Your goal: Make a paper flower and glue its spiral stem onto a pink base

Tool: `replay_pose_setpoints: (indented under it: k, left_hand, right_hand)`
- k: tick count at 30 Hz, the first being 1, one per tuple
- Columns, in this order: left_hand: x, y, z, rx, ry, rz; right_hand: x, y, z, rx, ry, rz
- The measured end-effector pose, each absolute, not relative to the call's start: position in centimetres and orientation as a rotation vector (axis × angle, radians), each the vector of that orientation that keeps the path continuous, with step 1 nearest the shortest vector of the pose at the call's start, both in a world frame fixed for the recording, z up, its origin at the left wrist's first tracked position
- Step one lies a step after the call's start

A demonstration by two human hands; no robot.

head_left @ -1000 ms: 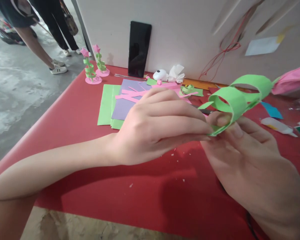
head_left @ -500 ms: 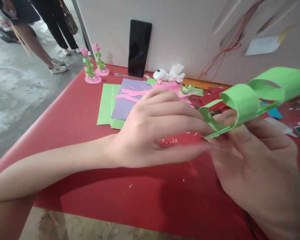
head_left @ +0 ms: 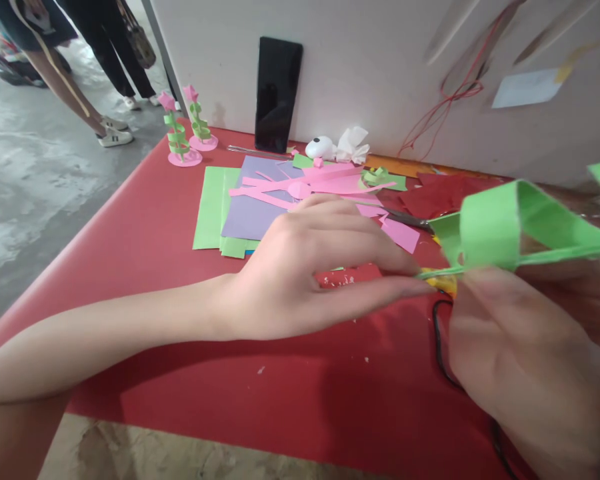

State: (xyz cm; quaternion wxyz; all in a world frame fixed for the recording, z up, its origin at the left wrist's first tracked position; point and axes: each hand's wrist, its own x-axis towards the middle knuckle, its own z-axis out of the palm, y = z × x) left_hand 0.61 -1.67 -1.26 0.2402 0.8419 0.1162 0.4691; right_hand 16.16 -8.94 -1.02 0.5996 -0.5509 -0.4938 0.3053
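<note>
— Held how, the looped green paper strip (head_left: 563, 253)?
— Pinched at its near end between thumb and forefinger of the left hand (head_left: 300, 277); pressed by the thumb of the right hand (head_left: 525, 337) beside the nearest loop (head_left: 490, 232). Cannot tell the grip of the other right fingers: blurred, partly hidden.
— Sitting where?
— Above the red tabletop (head_left: 290, 400), running off the view's right edge.
— Likely to go wrong how?
— Could crease if squeezed hard, tear if pulled between both grips, slip loose if pinched lightly.
— In the way?
— Just behind the loop, likely scissors (head_left: 407, 219), apt to snag; by the right hand, a black cord (head_left: 439, 347). Farther out, pink strips (head_left: 340, 175) over purple paper (head_left: 245, 220), then a leaning black phone (head_left: 279, 93).
</note>
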Motion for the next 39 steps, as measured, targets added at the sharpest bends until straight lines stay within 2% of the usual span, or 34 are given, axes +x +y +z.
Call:
replay_pose_setpoints:
  k: [6,17,28,39]
  left_hand:
    - [0.8,-1.7,-1.8,2.234,0.336,1.264]
    - [1.0,-1.9,-2.0,1.954,0.402,1.258]
    - [1.2,-2.0,-2.2,1.929,0.351,1.289]
    - [1.0,-1.9,-2.4,2.069,0.392,1.329]
  right_hand:
    - [15.6,-7.7,-0.2,-1.296,-0.928,0.75]
    - [16.4,-7.2,-0.6,-1.227,-1.104,0.747]
    - [16.8,-6.7,-1.2,-1.231,-1.177,0.734]
    - [17.0,-6.7,-0.6,-1.238,-1.185,0.951]
